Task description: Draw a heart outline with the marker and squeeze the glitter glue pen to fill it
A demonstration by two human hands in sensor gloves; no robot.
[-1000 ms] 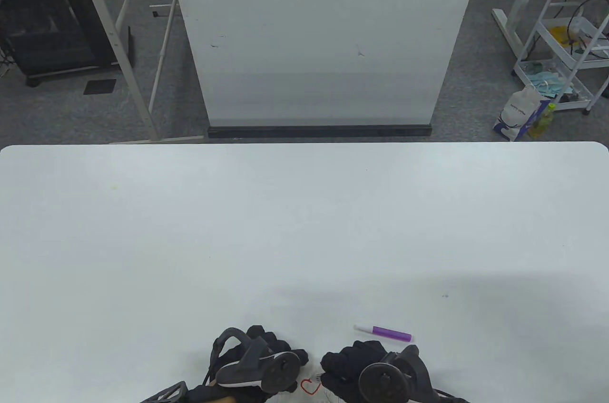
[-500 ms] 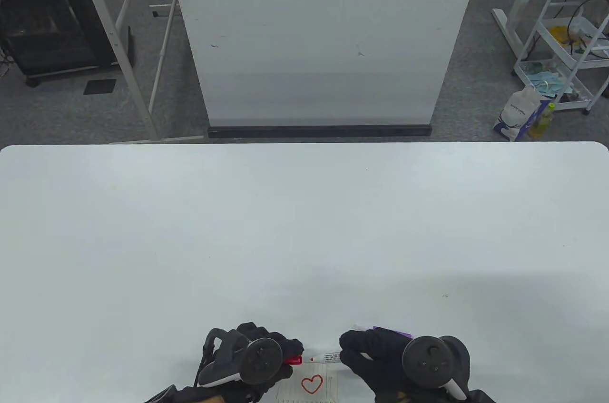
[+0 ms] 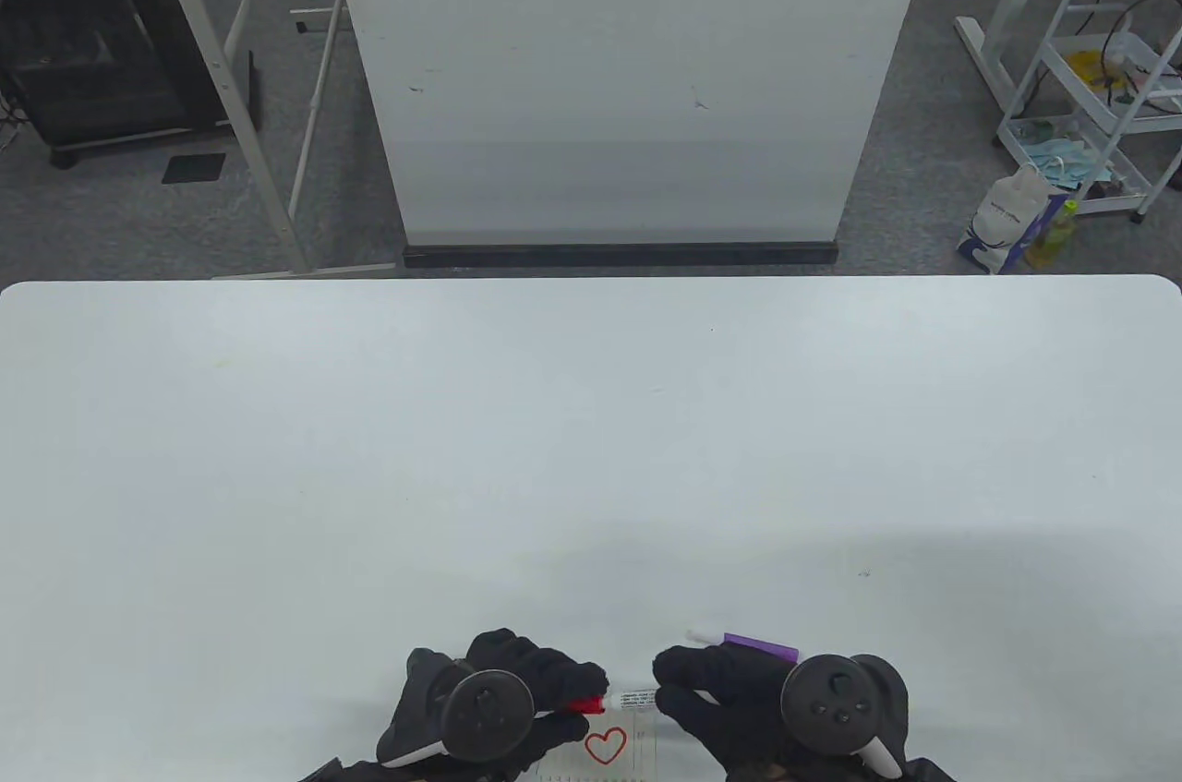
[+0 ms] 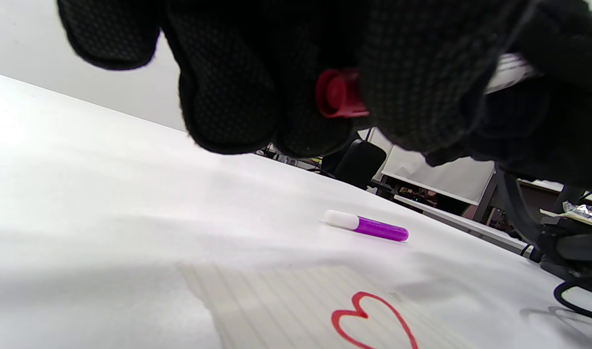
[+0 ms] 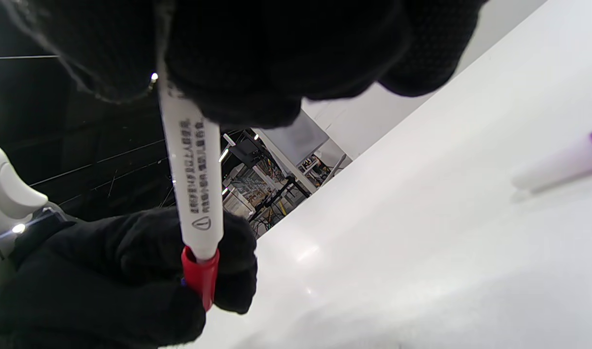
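Note:
A red heart outline (image 3: pixel 605 745) (image 4: pixel 373 322) is drawn on lined paper (image 3: pixel 637 754) at the table's near edge. Just above it, my right hand (image 3: pixel 688 694) grips the white barrel of the marker (image 3: pixel 635 697) (image 5: pixel 191 165). My left hand (image 3: pixel 563 690) pinches the marker's red cap (image 3: pixel 584 705) (image 4: pixel 337 94) (image 5: pixel 201 276), which sits on the barrel's end. The purple glitter glue pen (image 3: pixel 753 643) (image 4: pixel 368 227) with a white cap lies on the table beyond my right hand, untouched.
The white table (image 3: pixel 591 450) stretches far ahead of the hands. A white board panel (image 3: pixel 628 71) stands behind its far edge. A wire cart (image 3: pixel 1099 108) and a bag (image 3: pixel 1011 219) are on the floor at the right.
Both hands moved away from the paper, uncovering the finished heart. The right hand lifted the marker level and the left hand brought the red cap onto its tip.

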